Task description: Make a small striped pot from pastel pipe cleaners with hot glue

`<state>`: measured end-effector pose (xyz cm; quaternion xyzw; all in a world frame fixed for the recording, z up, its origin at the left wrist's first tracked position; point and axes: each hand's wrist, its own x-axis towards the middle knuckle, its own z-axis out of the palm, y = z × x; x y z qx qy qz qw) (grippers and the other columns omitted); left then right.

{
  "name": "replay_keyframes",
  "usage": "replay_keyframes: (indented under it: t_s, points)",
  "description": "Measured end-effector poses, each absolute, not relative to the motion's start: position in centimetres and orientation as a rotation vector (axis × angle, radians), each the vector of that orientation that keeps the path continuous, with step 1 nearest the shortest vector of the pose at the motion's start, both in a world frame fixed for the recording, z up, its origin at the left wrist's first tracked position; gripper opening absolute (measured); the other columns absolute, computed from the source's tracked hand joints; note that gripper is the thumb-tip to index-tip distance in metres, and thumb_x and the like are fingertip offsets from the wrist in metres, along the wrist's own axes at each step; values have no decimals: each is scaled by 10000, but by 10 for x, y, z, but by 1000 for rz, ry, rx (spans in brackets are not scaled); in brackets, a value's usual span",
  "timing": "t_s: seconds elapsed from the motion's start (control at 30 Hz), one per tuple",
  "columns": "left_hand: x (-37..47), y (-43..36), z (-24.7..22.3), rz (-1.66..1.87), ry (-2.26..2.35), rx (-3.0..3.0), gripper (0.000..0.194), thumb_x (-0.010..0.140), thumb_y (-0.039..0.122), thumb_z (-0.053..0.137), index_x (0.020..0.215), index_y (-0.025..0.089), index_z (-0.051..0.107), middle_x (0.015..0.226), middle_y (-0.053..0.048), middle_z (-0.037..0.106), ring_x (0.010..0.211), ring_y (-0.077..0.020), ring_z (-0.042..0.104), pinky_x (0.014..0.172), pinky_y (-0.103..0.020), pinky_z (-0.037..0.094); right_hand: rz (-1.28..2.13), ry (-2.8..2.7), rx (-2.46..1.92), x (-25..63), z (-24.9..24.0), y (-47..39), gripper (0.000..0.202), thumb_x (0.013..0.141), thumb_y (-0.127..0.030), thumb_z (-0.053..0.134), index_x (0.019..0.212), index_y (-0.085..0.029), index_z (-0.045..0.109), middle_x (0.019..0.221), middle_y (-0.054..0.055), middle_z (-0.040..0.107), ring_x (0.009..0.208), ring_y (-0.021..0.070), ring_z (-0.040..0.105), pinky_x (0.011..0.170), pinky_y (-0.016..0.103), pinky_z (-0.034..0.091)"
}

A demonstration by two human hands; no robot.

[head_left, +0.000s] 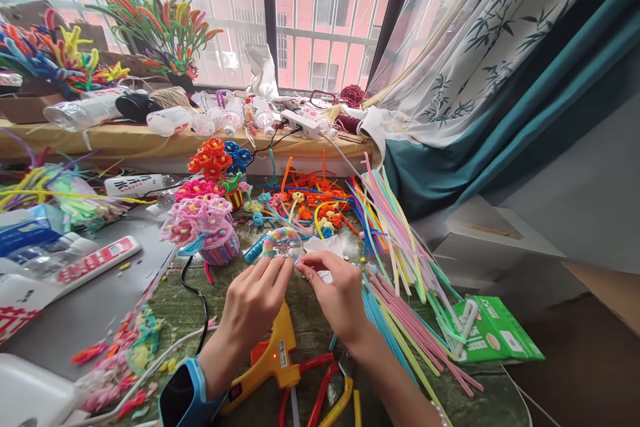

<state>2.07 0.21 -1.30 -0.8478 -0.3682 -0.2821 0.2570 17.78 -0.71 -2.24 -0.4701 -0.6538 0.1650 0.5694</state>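
Both hands work at a small hoop (281, 235) partly wrapped in fuzzy pastel stripes, its right part bare and pale. My left hand (260, 293) grips the hoop's lower edge, fingers pressed together over it. On the right side of the hoop, my right hand (336, 290) pinches with thumb and forefinger; what lies between the tips is too small to make out. Beneath my wrists lie a yellow glue gun (279, 353) with a lit red light and red-and-yellow-handled pliers (345, 367). White paper (324, 247) is behind my right fingers.
Pastel pipe cleaners (410, 340) spread to the right beside a green packet (493, 330). A pot of pink fuzzy flowers (220, 240) stands left, a black cable (200, 297) near it. Orange fuzzy pieces (315, 190) lie behind. A power strip (303, 123) rests on the sill.
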Motion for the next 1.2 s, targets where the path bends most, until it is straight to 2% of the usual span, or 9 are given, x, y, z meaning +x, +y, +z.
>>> replay_keyframes:
  t_s: [0.27,0.63,1.0,1.2]
  points:
    - [22,0,-14,-726,-958,-2245,135,927,113,520,968,143,645,839,-43,714,740,-161,656,610,-291,458,652,-1332,-1091,175,-23,-7,26,806,-199,733,782,-190,735,750,37,755,667,178,715,646,271,593]
    - [21,0,-15,-776,-903,-2174,178,904,60,519,1003,109,658,800,-50,703,706,-161,640,610,-291,453,829,-1129,-1035,168,-25,-8,135,772,-295,761,759,-161,760,808,77,751,737,195,710,688,306,600]
    - [19,-4,-19,-917,-809,-2190,176,883,39,546,1025,48,650,803,-73,709,657,-156,603,652,-293,456,1043,-999,-941,167,-21,-5,169,681,-326,831,697,-171,764,732,44,721,710,183,667,680,300,548]
    - [19,-1,-13,-1027,-810,-2247,178,848,26,582,1002,78,655,774,-60,705,672,-164,597,664,-281,470,1155,-963,-939,171,-20,-3,229,629,-370,861,659,-175,746,686,30,711,659,163,634,660,289,514]
